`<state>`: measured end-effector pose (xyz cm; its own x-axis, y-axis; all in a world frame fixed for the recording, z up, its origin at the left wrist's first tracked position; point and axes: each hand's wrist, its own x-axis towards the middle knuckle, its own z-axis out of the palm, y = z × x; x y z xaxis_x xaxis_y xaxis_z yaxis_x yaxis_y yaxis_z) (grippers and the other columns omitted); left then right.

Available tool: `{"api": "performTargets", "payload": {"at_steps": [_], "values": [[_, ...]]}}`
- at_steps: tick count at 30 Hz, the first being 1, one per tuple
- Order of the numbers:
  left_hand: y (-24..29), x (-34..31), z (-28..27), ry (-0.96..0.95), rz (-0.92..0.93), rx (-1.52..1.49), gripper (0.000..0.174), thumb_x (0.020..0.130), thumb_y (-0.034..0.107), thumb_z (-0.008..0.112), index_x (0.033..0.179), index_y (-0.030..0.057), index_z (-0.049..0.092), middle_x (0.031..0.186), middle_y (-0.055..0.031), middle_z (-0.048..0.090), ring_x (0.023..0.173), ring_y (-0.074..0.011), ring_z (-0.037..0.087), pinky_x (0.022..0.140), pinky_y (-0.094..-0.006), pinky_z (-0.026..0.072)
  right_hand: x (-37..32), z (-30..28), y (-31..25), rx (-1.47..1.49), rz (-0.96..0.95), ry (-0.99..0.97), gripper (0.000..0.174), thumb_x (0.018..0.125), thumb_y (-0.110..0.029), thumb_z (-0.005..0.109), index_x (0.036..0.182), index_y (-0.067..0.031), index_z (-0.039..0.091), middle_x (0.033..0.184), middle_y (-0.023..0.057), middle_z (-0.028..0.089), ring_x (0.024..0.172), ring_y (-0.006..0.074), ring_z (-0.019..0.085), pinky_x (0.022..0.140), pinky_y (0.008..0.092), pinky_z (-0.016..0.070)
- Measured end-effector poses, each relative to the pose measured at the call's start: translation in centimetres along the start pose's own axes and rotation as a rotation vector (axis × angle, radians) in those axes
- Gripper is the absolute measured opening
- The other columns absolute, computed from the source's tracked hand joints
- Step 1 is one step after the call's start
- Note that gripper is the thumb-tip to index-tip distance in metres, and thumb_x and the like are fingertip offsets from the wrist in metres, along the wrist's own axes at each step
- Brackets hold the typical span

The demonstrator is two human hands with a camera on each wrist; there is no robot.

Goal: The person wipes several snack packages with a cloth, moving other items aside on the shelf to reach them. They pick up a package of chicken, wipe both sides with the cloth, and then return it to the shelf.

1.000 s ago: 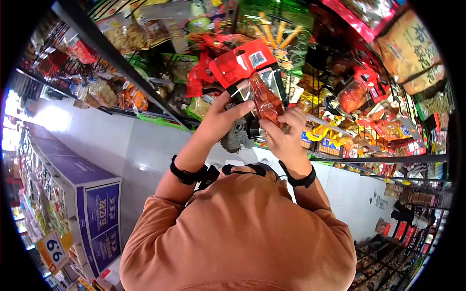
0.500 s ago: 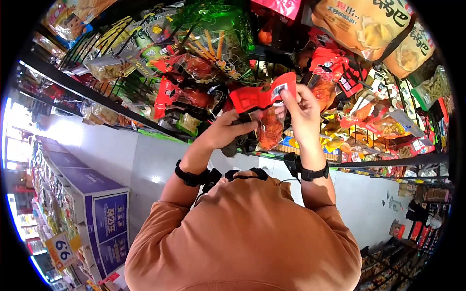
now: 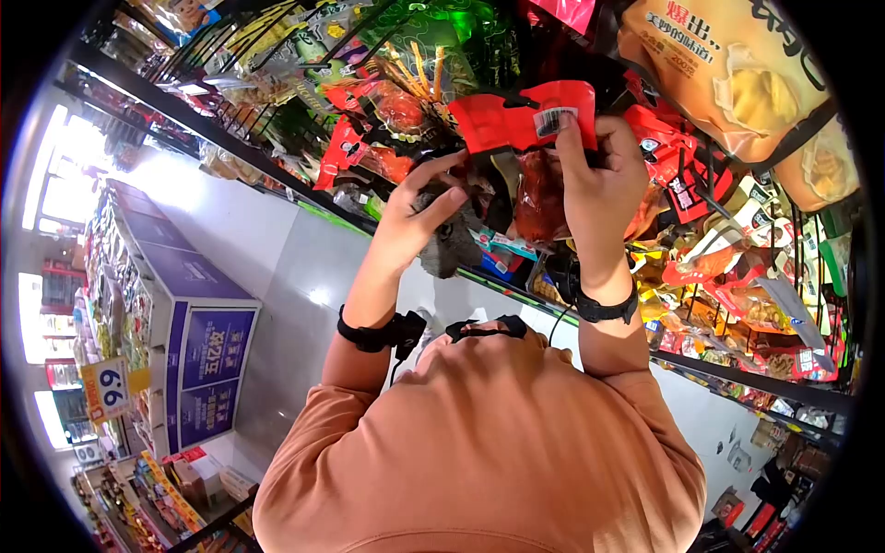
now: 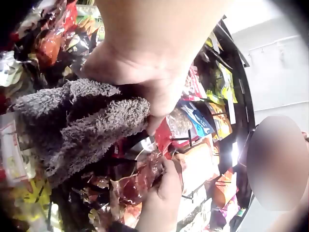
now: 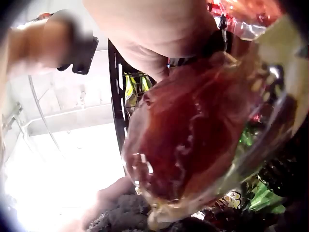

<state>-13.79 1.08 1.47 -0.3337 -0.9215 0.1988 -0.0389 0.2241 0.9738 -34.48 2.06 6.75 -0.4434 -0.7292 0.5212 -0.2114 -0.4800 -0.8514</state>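
The person wore a plain terracotta-coloured top [image 3: 479, 433], its cloth softly creased, with a curved seam low in the head view and sleeves [image 3: 318, 429] that ended near the elbows. A black band [image 3: 365, 335] circled the left wrist, its small black housing [image 3: 409, 337] marked with a pale "2". Another black band [image 3: 608, 310] ringed the right wrist, near a thin dark cable [image 3: 558, 324]

A black-edged shelf [image 3: 756, 380] carries crowded packets — red-topped packets [image 3: 339, 152] of reddish food beside a green bag [image 3: 392, 39] on the person's left, yellow packets [image 3: 656, 301] on the right — with thin black bars among them.
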Motion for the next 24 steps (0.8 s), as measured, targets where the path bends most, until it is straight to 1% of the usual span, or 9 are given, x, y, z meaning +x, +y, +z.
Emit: {"api": "performTargets", "payload": {"at_steps": [8,10,11,13,14,19,21,23,24], "values": [[-0.6,-1.0,-2.3,0.032,0.002,0.037,0.043,0.091,0.017,0.062,0.13,-0.0014,0.056,0.09,-0.004,0.061,0.092,-0.0136,0.054,0.09,-0.028,0.0388,0.7,1.4,1.2,-0.029,-0.058,0.05,0.015,0.087,-0.008,0.07,0.082,0.0011,0.058,0.067,0.0004,0.057,0.064,0.0034,0.047,0.056,0.0201,0.0409],[-0.4,-1.0,-3.0,0.014,-0.019,0.013,0.042,0.092,0.017,0.061,0.129,-0.0016,0.057,0.091,-0.0037,0.061,0.092,-0.0134,0.054,0.09,-0.0277,0.0388,1.3,1.6,2.6,-0.219,-0.152,0.081,0.016,0.088,-0.008,0.068,0.082,0.0011,0.057,0.068,0.0004,0.058,0.062,0.0054,0.045,0.056,0.0198,0.0401],[-0.4,-0.9,-3.4,0.003,-0.041,-0.005,0.04,0.092,0.016,0.061,0.128,-0.0018,0.057,0.091,-0.0034,0.06,0.092,-0.0131,0.054,0.09,-0.0273,0.0387,1.9,1.3,4.0,-0.265,-0.29,0.039,0.013,0.092,-0.009,0.067,0.087,-0.0012,0.057,0.077,0.0009,0.062,0.063,0.0033,0.057,0.054,0.019,0.0446],[-0.6,-0.9,-4.5,-0.021,-0.025,-0.022,0.038,0.093,0.015,0.06,0.127,-0.002,0.057,0.091,-0.0032,0.06,0.092,-0.013,0.054,0.089,-0.027,0.0388,2.3,2.3,3.7,-0.014,-0.012,0.12,0.016,0.093,-0.012,0.066,0.084,-0.0003,0.058,0.074,0.0011,0.063,0.062,0.0047,0.054,0.057,0.0202,0.0436],[-0.9,-1.0,-5.1,-0.036,-0.02,-0.034,0.036,0.093,0.013,0.06,0.126,-0.0022,0.058,0.091,-0.003,0.06,0.092,-0.0128,0.054,0.089,-0.0266,0.0389,2.9,2.2,4.5,0.028,-0.065,0.126,0.016,0.094,-0.013,0.065,0.086,-0.0014,0.059,0.073,0.0003,0.062,0.064,0.0044,0.058,0.058,0.0198,0.0454],[-1.0,-1.9,-8.9,-0.103,-0.041,-0.118,0.034,0.093,0.011,0.059,0.124,-0.0029,0.059,0.092,-0.0031,0.06,0.093,-0.012,0.053,0.088,-0.0264,0.0397,6.3,2.6,4.9,-0.549,-0.147,0.262,0.027,0.089,-0.022,0.067,0.099,0.0028,0.065,0.077,0.0197,0.067,0.067,0.0223,0.065,0.065,0.0338,0.0497],[-1.6,-2.4,-11.0,-0.074,0.011,-0.007,0.031,0.092,0.013,0.064,0.12,0.0002,0.063,0.094,-0.0016,0.062,0.092,-0.0092,0.054,0.086,-0.0236,0.042,9.2,2.2,9.1,-0.375,-0.209,0.304,0.026,0.089,-0.021,0.066,0.099,0.0029,0.064,0.082,0.0216,0.067,0.071,0.026,0.066,0.068,0.036,0.0499],[-1.6,-3.0,-12.8,-0.055,-0.008,-0.003,0.029,0.092,0.013,0.063,0.118,-0.0001,0.064,0.095,-0.0021,0.062,0.093,-0.0097,0.055,0.086,-0.0238,0.042,12.9,0.9,13.1,-0.476,-0.459,0.329,0.011,0.086,-0.004,0.065,0.094,0.0026,0.059,0.078,0.009,0.061,0.066,0.0165,0.057,0.062,0.0291,0.0481],[-1.9,-3.4,-13.9,-0.061,0.007,-0.011,0.029,0.092,0.013,0.063,0.117,-0.0002,0.064,0.096,-0.0025,0.062,0.093,-0.01,0.055,0.087,-0.0241,0.0421,13.3,0.7,13.5,-0.555,-0.245,0.371,0.013,0.086,-0.006,0.065,0.094,0.0019,0.059,0.079,0.0103,0.061,0.067,0.0182,0.059,0.063,0.0301,0.0489]]}}
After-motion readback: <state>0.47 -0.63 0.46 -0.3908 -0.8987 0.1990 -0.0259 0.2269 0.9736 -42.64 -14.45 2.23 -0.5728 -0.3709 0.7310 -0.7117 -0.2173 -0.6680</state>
